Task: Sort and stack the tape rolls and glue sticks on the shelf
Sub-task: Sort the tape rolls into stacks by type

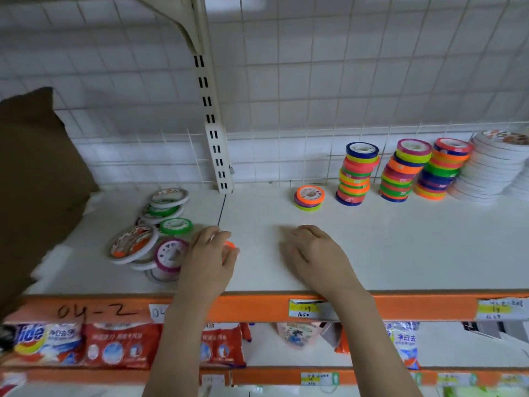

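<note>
My left hand [210, 255] curls round an orange tape roll [230, 245] on the white shelf [400, 247], just right of a loose pile of tape rolls [156, 234]. That pile holds a green roll [175, 226], a purple roll [171, 255] and flat white rolls [133, 243]. My right hand [316, 253] rests on the bare shelf with loosely curled fingers, holding nothing. Behind it stands a short stack with an orange roll on top [309, 197]. Three tall stacks of coloured rolls [356, 174] [403, 170] [442, 169] stand at the back right, beside stacked white rolls [489, 167].
A brown cardboard box [31, 181] leans at the far left. A slotted upright post [214, 124] and wire grid back the shelf. The orange front edge [257, 308] carries price labels. Detergent bags [120, 345] lie on the shelf below.
</note>
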`<control>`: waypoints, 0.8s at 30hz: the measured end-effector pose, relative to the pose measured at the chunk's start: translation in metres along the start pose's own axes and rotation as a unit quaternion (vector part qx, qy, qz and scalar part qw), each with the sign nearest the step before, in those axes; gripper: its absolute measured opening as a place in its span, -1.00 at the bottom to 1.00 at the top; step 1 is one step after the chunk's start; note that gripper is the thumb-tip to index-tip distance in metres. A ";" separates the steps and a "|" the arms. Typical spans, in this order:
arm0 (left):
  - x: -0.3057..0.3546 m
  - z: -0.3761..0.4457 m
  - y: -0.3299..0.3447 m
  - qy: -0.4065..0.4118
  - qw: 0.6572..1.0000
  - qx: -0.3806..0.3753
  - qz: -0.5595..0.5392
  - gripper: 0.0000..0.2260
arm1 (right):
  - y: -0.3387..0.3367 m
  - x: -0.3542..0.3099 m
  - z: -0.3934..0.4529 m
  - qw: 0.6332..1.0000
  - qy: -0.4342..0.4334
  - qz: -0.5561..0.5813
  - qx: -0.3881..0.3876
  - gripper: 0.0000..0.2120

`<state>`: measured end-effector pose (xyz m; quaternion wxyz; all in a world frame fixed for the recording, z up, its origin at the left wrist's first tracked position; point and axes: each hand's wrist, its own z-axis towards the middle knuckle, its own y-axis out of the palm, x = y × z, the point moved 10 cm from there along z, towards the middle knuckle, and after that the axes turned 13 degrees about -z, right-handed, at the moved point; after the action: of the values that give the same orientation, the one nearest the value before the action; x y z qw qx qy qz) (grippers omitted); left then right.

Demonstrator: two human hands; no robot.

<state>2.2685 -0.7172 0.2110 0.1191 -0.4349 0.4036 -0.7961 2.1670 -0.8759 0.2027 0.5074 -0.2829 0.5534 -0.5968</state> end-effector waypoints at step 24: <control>-0.084 0.007 -0.086 0.116 0.992 -0.019 -0.038 -0.82 | 0.045 -0.133 0.023 1.000 -0.007 0.011 -0.005 -0.69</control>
<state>2.3380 -0.6204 0.2272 0.0329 -0.3568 0.4131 -0.8372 2.2442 -0.7565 0.1954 0.5164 -0.2835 0.5558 -0.5866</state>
